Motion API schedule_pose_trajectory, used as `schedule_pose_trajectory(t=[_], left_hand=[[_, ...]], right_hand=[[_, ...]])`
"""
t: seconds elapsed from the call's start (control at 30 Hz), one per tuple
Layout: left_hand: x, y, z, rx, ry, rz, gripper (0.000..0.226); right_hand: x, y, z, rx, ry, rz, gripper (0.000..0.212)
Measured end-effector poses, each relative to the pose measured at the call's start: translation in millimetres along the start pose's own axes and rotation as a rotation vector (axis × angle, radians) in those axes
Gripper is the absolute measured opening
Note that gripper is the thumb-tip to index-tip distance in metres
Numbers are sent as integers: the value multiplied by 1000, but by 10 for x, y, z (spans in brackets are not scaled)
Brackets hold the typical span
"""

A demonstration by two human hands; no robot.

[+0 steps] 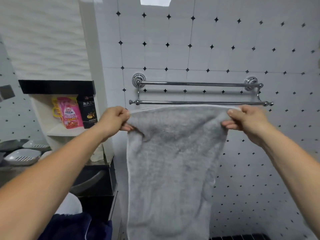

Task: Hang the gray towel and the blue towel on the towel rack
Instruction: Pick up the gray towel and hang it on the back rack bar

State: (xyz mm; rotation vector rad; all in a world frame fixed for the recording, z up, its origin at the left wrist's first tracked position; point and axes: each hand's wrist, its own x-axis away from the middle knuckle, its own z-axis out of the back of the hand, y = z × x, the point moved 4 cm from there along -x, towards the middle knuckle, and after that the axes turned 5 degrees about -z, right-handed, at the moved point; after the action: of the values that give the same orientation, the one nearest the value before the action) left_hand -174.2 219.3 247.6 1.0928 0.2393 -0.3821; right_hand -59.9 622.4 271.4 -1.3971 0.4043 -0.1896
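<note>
While both hands pinch its top corners, left hand (115, 120) and right hand (248, 120), the gray terry towel (171, 161) hangs spread just below the chrome double-bar towel rack (199, 102)'s front bar, not over it; uneven lift could bunch it or let it slide off; dark blue towel (76, 226) waits low left

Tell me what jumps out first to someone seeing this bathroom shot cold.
The gray towel fills the centre, stretched by its top edge between the left hand and right hand and hanging down. Just above it, a chrome two-bar towel rack on the diamond-dotted tile wall is bare. At the bottom left lies the dark blue towel, and a bright pink pouch sits in the left shelf niche.
</note>
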Motion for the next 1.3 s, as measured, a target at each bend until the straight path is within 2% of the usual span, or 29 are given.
schedule_pose_trajectory(t=[0.07, 0.13, 0.2, 0.27, 0.3, 0.43, 0.47, 0.53, 0.6, 0.7, 0.8, 1.0, 1.1, 1.23, 1.3], left_hand=[[7, 28, -47, -50, -38, 2, 20], [-45, 100, 3, -11, 111, -38, 20], [-91, 168, 22, -67, 200, -98, 20], [-63, 187, -63, -152, 88, -55, 21], [-27, 172, -85, -168, 61, -30, 22], [-57, 222, 45, -128, 292, -95, 22], [-81, 238, 34, -134, 276, -95, 20], [-88, 216, -50, -190, 130, -50, 18], [-90, 157, -74, -106, 88, 9, 15], [-118, 150, -54, -65, 123, 8, 17], [-130, 170, -77, -40, 116, 0, 18], [-169, 124, -60, -32, 72, -57, 10], [-218, 119, -76, -155, 69, -104, 21], [-330, 73, -97, -44, 136, -61, 17], [-348, -12, -164, -25, 136, -6, 11]], right_hand=[[-16, -47, 5, 2, 21, 2, 10], [-81, -63, 82, -98, 136, 63, 13], [-101, -44, 26, -34, 125, 83, 18], [-91, 30, -62, 94, 44, 32, 20], [-84, 46, -46, 84, 54, 22, 18], [-122, -119, 123, -53, 190, 277, 13], [-132, -115, 112, -19, 188, 286, 11], [-166, 5, 77, 96, 139, 199, 7], [-203, 86, 101, 95, 143, 150, 10], [-231, 71, 120, 20, 157, 167, 15], [-273, 56, 135, 21, 140, 178, 6], [-314, 171, 176, 202, 138, 142, 32], [-399, 217, 188, 136, 216, 103, 24], [-470, 200, 133, 77, 270, 66, 26], [-496, 268, 110, 47, 272, 18, 19]])
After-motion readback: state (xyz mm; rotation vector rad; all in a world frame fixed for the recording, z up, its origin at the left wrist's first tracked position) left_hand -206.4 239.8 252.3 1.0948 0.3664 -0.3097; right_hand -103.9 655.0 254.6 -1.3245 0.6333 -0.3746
